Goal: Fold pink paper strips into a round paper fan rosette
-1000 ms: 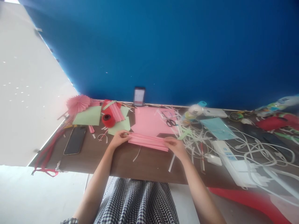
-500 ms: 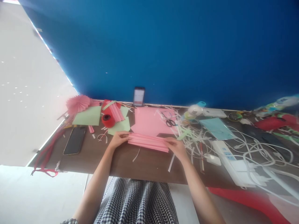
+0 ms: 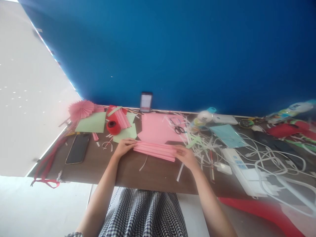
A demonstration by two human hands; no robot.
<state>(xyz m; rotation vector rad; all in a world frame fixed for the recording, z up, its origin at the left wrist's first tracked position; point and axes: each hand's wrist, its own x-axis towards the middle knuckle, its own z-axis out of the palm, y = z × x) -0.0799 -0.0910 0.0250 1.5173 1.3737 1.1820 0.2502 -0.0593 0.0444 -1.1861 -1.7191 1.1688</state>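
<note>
Pleated pink paper (image 3: pixel 155 151) stretches sideways between my two hands, low over the front part of the brown table (image 3: pixel 148 179). My left hand (image 3: pixel 125 147) pinches its left end, and my right hand (image 3: pixel 185 156) grips the right end. The folds run lengthwise from one hand to the other. Just behind it lies a flat pink sheet (image 3: pixel 158 126), with black-handled scissors (image 3: pixel 179 130) on its right side. A thin white paper strip (image 3: pixel 143 164) rests on the table in front of the folded paper.
On the left are a phone (image 3: pixel 78 148), green paper (image 3: pixel 91 122), a red roll (image 3: pixel 113 127) and a pink paper fan (image 3: pixel 81 110). Paper scraps (image 3: pixel 201 144), a glue bottle (image 3: pixel 203 119), a power strip (image 3: pixel 240 169) and tangled white cables (image 3: pixel 269 158) crowd the right. Another phone (image 3: pixel 146 102) leans against the blue wall.
The view has shifted very slightly. Both hands keep hold of the pleated paper's ends, and its right end appears a little narrower or shifted left.
</note>
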